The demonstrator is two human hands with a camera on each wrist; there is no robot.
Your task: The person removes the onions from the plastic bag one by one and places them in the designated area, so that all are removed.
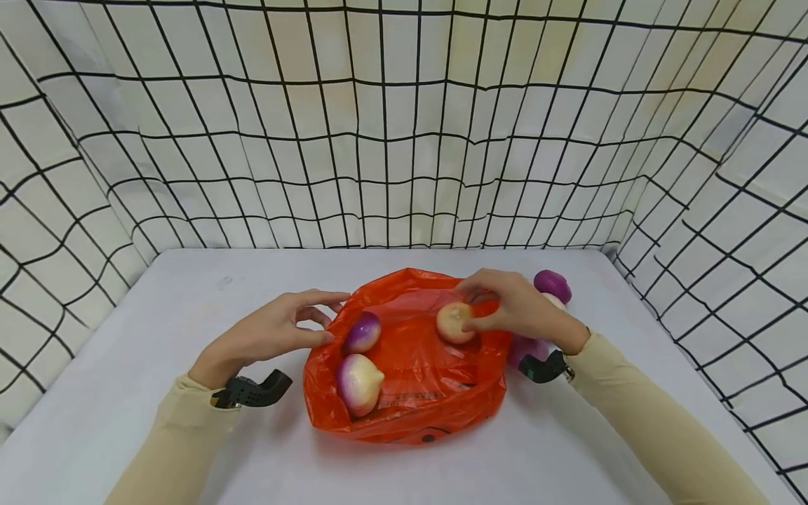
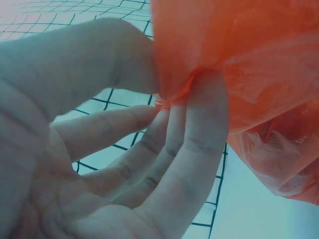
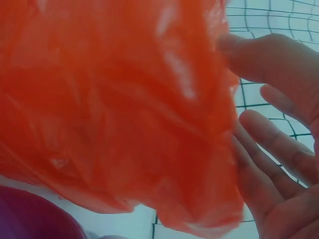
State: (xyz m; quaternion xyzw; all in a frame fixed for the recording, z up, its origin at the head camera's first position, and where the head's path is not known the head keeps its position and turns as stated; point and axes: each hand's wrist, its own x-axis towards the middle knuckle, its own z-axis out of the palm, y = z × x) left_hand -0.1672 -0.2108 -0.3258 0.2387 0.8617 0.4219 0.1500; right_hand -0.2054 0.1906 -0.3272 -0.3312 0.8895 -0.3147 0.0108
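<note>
A red plastic bag [image 1: 416, 351] stands with its mouth spread wide on the white table. My left hand [image 1: 287, 324] pinches the bag's left rim between thumb and fingers; the left wrist view shows the red film [image 2: 199, 40] caught there. Inside, against the left wall, lie a purple onion [image 1: 362, 332] and a white-and-purple onion [image 1: 360, 385]. At the bag's right side my right hand [image 1: 508, 305] grips a pale yellow onion [image 1: 453, 322], thumb at its near side. In the right wrist view the bag's wall [image 3: 114, 99] hides that onion.
Beyond the right hand, a dark purple onion [image 1: 552, 285] and other onions, partly covered by the hand and bag, lie on the table [image 1: 252, 273]. A black grid net [image 1: 379, 140] over white sheeting encloses the back and sides.
</note>
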